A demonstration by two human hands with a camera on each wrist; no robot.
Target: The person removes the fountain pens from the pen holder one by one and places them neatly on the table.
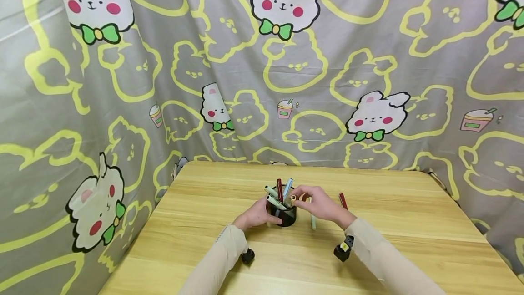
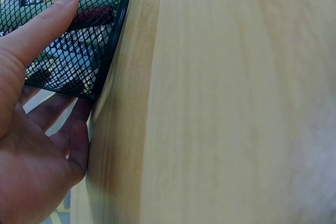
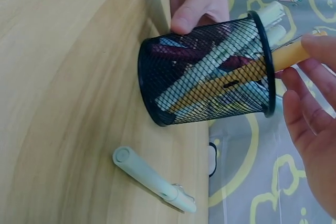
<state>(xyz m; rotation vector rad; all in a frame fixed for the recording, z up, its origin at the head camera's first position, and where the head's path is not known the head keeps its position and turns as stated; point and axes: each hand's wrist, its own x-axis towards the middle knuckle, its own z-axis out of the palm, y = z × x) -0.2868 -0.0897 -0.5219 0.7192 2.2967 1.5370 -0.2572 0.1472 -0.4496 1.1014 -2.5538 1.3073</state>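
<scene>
A: What's the left hand (image 1: 258, 215) doing?

B: It's gripping the black mesh pen holder (image 1: 288, 218), thumb and fingers on opposite sides, probably steadying it while it's standing upright on the table (image 1: 229, 176).

A: And the right hand (image 1: 317, 201)?

B: It's pinching the orange-yellow pen (image 3: 290, 54) near the top, likely because that end is sticking out past the rim while the rest is slanting inside.

A: Anything outside?

B: A light green pen (image 3: 147, 177) is lying beside the holder. What looks like a dark red pen (image 1: 343, 200) is showing behind the right forearm, partly hidden.
</scene>
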